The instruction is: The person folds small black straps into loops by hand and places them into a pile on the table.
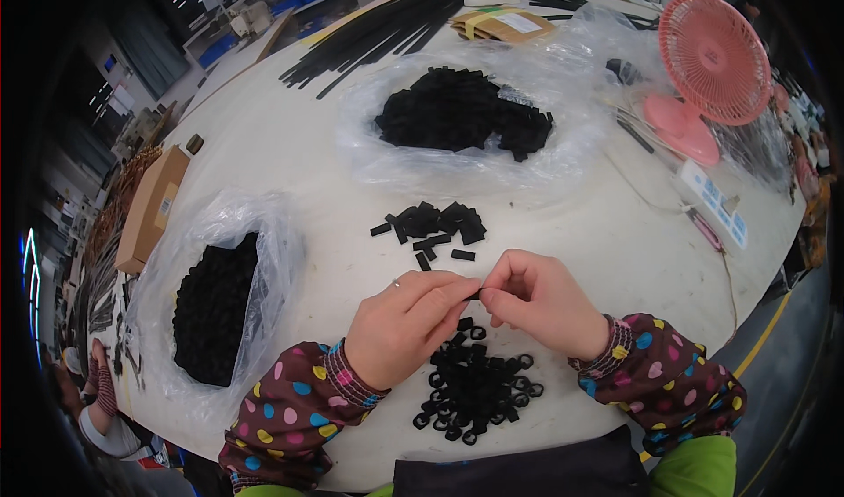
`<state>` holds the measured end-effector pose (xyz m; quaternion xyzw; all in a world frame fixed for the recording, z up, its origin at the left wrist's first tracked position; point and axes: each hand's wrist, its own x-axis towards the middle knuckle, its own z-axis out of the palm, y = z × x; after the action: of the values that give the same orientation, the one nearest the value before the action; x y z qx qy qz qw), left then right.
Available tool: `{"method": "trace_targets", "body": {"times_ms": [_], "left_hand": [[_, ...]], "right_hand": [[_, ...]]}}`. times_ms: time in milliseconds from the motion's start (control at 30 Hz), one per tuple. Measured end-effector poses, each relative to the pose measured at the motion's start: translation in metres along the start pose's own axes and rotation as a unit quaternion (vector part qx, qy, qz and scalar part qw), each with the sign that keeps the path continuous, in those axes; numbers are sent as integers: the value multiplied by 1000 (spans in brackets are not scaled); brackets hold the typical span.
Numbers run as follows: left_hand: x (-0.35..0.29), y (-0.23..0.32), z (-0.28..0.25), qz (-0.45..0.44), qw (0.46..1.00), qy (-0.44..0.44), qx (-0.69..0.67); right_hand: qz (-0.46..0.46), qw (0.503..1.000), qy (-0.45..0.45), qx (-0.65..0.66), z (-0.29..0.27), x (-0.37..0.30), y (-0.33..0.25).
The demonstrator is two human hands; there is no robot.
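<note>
My left hand [406, 325] and my right hand [547, 310] meet above the white table [325, 207]. Pinched between their fingertips is a small black strip piece [476, 296], mostly covered by the fingers. Just beyond the hands lies a loose heap of short flat black strip pieces [440, 224]. Closer to me, between my forearms, is a pile of small black loops [475, 387], some standing with their openings showing.
A clear plastic bag [281, 242] of black pieces lies at left, another bag [563, 158] at the back. Long black strips [387, 35] spread at the far edge. A pink fan [714, 57], a power strip [716, 207] and a cardboard box [149, 211] flank the work area.
</note>
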<state>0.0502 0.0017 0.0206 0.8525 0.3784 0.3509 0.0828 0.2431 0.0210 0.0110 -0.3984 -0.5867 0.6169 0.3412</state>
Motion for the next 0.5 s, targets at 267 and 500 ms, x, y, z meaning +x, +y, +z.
{"method": "trace_targets", "body": {"times_ms": [267, 500], "left_hand": [[-12, -2, 6, 67, 995, 34, 59], [-21, -8, 8, 46, 999, 14, 15]], "right_hand": [[26, 999, 23, -12, 10, -11, -8], [44, 999, -7, -13, 20, -12, -6]]}}
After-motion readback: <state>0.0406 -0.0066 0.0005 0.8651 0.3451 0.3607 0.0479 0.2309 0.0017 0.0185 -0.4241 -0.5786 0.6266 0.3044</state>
